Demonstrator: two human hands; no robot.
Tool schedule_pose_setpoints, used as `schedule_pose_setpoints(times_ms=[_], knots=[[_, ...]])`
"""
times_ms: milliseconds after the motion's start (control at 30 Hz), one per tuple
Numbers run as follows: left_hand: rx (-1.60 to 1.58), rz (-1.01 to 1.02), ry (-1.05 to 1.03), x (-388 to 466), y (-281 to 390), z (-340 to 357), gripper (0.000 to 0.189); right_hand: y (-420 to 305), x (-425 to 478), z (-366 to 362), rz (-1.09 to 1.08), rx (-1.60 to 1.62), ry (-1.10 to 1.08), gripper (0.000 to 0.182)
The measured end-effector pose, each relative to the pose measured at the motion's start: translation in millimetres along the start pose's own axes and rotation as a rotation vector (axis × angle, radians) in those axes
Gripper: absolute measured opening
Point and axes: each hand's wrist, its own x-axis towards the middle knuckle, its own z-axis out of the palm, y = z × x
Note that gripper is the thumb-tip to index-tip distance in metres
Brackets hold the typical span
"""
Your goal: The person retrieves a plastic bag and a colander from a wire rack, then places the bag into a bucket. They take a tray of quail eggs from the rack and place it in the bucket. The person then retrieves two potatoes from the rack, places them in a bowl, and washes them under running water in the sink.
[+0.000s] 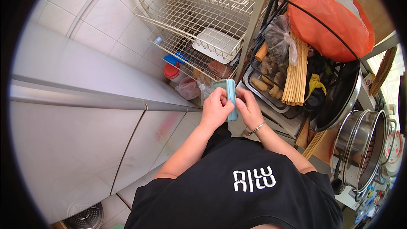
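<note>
Before my chest I hold a light blue plastic box (pixel 231 101), tilted on edge so its narrow rim faces me. My left hand (pixel 217 108) grips its left side, with the thumb bent against the face. At the opposite side, my right hand (pixel 250 109) has its thumb and fingertips at the rim; the finger ends are blurred and partly hidden behind the box. A greyish-green panel shows at the box's far upper corner. What the box holds is hidden. A metal bracelet circles my right wrist.
A white fridge (pixel 79 140) stands close on the left. Ahead is a wire rack (pixel 190 16) with a white tray (pixel 216 44). To the right are a bundle of yellow sticks (pixel 295 73), ginger-like roots (pixel 260 84), a red plastic bag (pixel 330 22) and a steel steamer pot (pixel 353 149).
</note>
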Motion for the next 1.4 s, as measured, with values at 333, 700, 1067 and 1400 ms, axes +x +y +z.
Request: schedule_pose_setpoints(times_ms=[333,700,1067,1400], knots=[[0.100,0.060,0.035,-14,-3,-5,0.018,33,20,7,0.032,0.065,0.193,0.022],[-0.452,0.046,0.207,-8,2,-75,0.011,28,14,-12,0.411,0.784,0.195,0.026],[-0.690,0.076,0.219,-12,5,-103,0.019,26,12,-18,0.349,0.856,0.260,0.026],[-0.169,0.184,0.054,-14,17,-68,0.015,14,13,-15,0.366,0.855,0.256,0.026]])
